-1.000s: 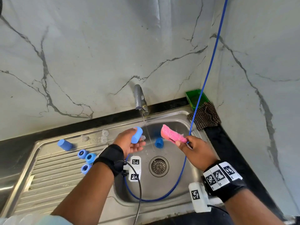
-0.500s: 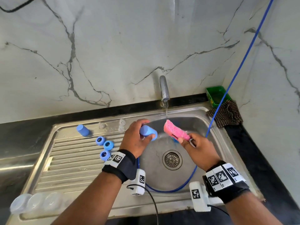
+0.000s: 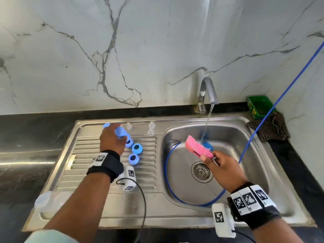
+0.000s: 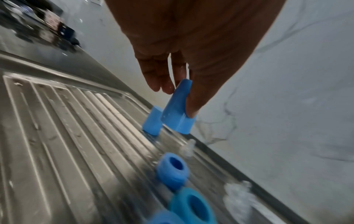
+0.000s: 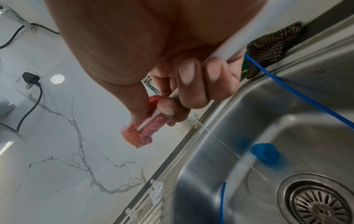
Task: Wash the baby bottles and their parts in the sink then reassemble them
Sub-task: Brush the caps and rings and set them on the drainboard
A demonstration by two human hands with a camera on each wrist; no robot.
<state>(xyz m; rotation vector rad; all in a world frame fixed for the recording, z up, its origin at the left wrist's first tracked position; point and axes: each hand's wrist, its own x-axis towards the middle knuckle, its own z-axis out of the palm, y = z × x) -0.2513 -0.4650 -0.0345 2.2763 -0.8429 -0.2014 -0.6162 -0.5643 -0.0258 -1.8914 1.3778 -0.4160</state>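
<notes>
The cap (image 4: 177, 109) between the left fingers (image 4: 153, 72) is light blue, like the second cap (image 4: 152, 121) standing just beyond them. The three rings (image 3: 136, 148) near those fingers are blue, one leaning to teal. The sponge (image 3: 198, 147) in the right fingers (image 5: 186, 84) is pink, on a white stick (image 5: 153, 119). Past them lie a brown checked cloth (image 3: 270, 128), a green tub (image 3: 259, 108) and white marble wall (image 3: 140, 50) with grey veins.
</notes>
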